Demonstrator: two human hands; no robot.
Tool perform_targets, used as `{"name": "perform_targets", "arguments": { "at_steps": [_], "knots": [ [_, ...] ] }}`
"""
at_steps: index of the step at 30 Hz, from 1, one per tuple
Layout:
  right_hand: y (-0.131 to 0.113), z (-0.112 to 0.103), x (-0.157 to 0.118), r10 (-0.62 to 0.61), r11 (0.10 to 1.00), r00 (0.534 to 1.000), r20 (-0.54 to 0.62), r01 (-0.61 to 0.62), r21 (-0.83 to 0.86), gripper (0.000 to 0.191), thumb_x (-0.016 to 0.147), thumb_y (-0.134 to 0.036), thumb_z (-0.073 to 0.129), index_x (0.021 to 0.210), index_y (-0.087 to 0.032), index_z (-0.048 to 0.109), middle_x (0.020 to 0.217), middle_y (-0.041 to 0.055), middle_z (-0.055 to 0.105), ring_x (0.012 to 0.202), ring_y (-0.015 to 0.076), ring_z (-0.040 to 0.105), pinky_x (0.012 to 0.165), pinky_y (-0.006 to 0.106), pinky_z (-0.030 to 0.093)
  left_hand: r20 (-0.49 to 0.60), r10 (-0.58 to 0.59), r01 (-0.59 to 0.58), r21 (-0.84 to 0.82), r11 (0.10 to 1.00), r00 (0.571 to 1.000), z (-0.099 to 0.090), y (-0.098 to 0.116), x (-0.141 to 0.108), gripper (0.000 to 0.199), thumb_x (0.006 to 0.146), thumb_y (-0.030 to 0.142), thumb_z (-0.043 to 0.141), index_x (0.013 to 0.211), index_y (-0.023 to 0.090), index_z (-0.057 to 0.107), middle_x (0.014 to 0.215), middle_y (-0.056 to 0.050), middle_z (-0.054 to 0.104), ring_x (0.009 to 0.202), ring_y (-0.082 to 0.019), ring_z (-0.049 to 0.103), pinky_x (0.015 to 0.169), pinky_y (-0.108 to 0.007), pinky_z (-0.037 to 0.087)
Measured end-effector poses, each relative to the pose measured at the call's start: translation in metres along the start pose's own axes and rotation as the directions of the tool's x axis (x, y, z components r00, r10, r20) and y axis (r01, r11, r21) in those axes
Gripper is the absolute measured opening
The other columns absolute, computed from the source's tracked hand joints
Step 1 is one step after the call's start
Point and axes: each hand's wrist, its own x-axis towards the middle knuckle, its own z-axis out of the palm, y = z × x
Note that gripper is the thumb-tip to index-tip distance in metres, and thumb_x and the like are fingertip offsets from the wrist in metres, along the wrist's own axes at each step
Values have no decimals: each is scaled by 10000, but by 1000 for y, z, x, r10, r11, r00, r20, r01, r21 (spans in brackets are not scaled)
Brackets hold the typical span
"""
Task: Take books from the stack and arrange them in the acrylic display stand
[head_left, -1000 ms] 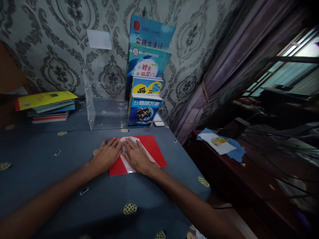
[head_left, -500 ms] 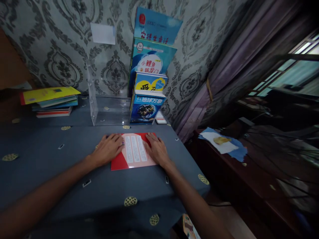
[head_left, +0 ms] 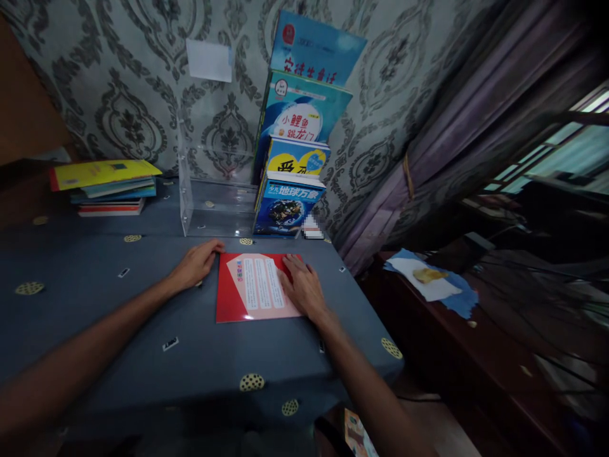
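A thin red and pink book [head_left: 257,289] lies flat on the dark blue tablecloth, its printed text turned sideways. My right hand [head_left: 304,289] rests flat on the right part of its cover, fingers stretched forward. At the book's upper left corner, my left hand [head_left: 197,263] is at the edge, its fingers reaching toward the corner; the fingers are partly bent and I see nothing held in them. Behind the book stands a clear acrylic rack [head_left: 219,225], whose right side holds upright books, with a blue book with an Earth picture [head_left: 288,206] at the front.
To the left is a stack of books [head_left: 111,187] topped by a yellow one. A white paper [head_left: 209,60] is on the wallpapered wall. Past the table's right edge, a dark red surface carries a blue and white cloth [head_left: 431,279] and cables. A purple curtain [head_left: 394,184] hangs behind.
My left hand has lifted off the cover and moved left to the book's upper left corner. My right hand stays on the cover. The view has shifted slightly.
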Motion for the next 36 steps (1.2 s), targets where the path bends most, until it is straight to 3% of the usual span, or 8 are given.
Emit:
{"name": "perform_targets", "arguments": {
  "at_steps": [6,10,14,18,24,27,33,36],
  "knots": [
    [-22,-1,1,-170,985,985,25,169,27,433,1007,-236,408,1397,-155,577,1527,169,502,1480,279,385,1195,568,292,-40,-2,2,2,1000,999,1,2,-2,359,910,189,343,1199,196,557,1114,-67,741,1081,-207,689,988,-393,529],
    [-60,3,12,-394,914,912,115,375,157,457,1038,-252,376,1473,-167,492,1560,129,472,1508,228,335,1231,501,267,-51,17,-15,25,1000,999,1,4,-2,364,910,176,340,1193,184,569,1095,-72,743,1075,-200,689,989,-378,526],
    [-87,8,27,-465,883,862,203,437,169,469,1045,-257,397,1486,-112,464,1595,148,410,1520,256,306,1247,524,221,-52,14,-12,37,999,999,1,4,-2,362,934,190,327,1194,172,578,1088,-85,749,1049,-204,699,954,-376,538],
    [-87,12,28,-540,840,820,188,513,176,438,1049,-237,394,1465,-152,500,1572,124,453,1510,246,331,1244,547,208,-31,18,-15,71,997,999,1,5,0,354,921,177,348,1184,168,584,1069,-84,757,1021,-207,710,921,-360,545],
    [-76,8,-11,-739,667,651,175,671,322,412,1043,-213,396,1417,-236,566,1492,46,563,1491,182,367,1261,489,189,8,-17,15,200,980,1000,-2,11,0,316,922,170,388,1159,202,595,1056,-63,763,992,-212,718,872,-338,549],
    [-75,4,-27,-777,619,603,182,678,395,410,1045,-198,391,1414,-214,567,1498,41,557,1492,154,359,1270,434,170,49,-32,17,285,958,998,-6,20,-1,281,963,247,398,1149,197,602,1067,-80,755,972,-238,715,839,-352,544],
    [-72,-7,-26,-754,625,621,213,579,524,410,1041,-246,452,1441,-247,541,1510,48,546,1487,147,367,1244,396,255,138,1,-67,471,880,990,-9,45,-7,284,980,387,472,1063,183,652,1022,-113,721,970,-288,681,865,-414,511],
    [-56,-7,-18,-677,680,713,182,510,527,438,1037,-296,468,1465,-213,512,1542,86,504,1477,160,390,1205,379,345,177,30,-122,536,836,984,-6,53,-9,285,983,370,483,1061,161,662,1040,-133,704,988,-297,672,893,-430,494]
  ]
}}
